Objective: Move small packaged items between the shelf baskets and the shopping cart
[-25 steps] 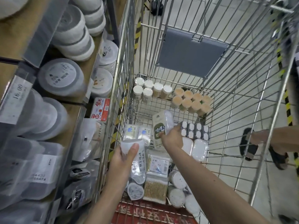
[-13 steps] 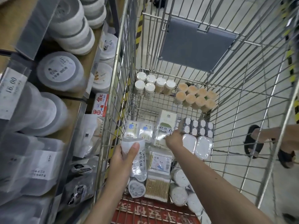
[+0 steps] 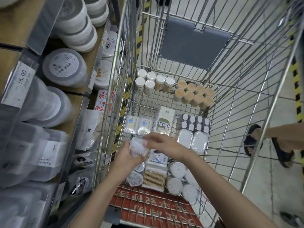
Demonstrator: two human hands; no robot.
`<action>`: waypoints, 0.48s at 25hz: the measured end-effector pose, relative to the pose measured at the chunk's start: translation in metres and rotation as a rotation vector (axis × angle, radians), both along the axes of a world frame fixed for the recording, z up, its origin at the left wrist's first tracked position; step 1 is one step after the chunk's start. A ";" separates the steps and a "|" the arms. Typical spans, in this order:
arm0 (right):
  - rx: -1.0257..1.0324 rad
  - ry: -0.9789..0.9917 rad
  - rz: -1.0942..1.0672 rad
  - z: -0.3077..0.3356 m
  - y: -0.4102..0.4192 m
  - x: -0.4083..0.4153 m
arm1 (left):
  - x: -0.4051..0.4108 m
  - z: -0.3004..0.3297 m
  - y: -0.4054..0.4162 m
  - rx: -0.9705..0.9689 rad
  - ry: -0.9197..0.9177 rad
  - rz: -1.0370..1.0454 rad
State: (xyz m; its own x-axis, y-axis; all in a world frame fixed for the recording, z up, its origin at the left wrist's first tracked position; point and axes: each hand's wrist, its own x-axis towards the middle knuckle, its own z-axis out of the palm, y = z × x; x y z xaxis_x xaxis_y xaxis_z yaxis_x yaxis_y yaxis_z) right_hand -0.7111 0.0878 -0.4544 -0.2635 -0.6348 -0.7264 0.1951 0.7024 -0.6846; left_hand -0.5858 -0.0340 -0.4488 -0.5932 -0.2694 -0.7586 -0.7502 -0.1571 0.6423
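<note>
left hand grips a clear packet from below, over the shopping cart | right hand lies on the packet's top, fingers seemingly curled on it, though blurred | white-green box lies flat on the cart floor beside two small packs | shelf stands left

Not much to report on the person, honestly. Both forearms are bare up to the frame edge, no sleeves showing. No watch, bracelet or rings on the left hand or the right hand, no gloves either. Short plain fingernails.
</note>
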 end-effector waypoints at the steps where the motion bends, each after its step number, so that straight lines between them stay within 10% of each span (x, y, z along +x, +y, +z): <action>1: 0.001 0.002 0.046 0.000 0.001 0.003 | 0.001 -0.003 0.002 -0.031 -0.012 -0.015; 12: 0.169 0.506 -0.094 -0.048 -0.005 0.021 | 0.061 -0.052 0.035 -0.467 -0.301 -0.542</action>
